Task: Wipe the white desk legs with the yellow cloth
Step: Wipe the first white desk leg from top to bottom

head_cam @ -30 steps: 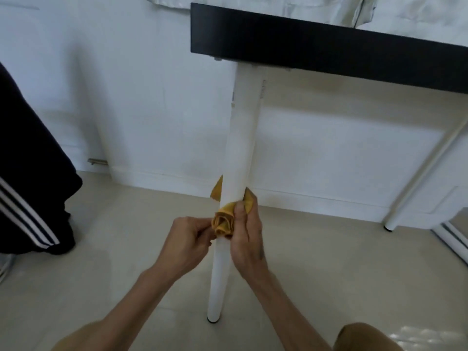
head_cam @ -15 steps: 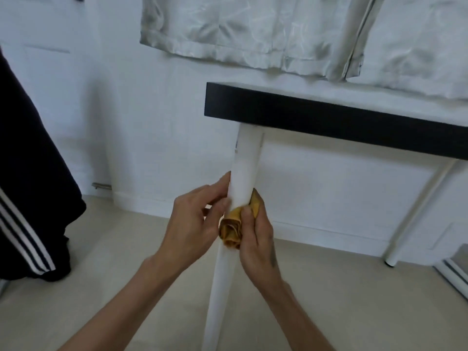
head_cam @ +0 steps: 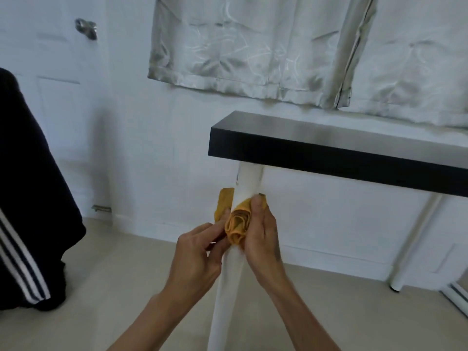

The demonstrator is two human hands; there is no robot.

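Two hands hold the cloth (head_cam: 236, 225) (bunched up) round the near leg (head_cam: 249, 181): left hand (head_cam: 196, 259) pinches it, right hand (head_cam: 262, 239) grips it.

Head view: single wide-angle camera worn on the person's head; set low, a little above the bench (head_cam: 329, 134) top; faces forward and down toward the wall (head_cam: 141, 160) and floor (head_cam: 114, 274); close range, the near bench leg (head_cam: 228, 287) running down the frame's centre.

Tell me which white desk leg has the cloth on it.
The near leg, with the yellow cloth wrapped round it; the far leg on the right is bare.
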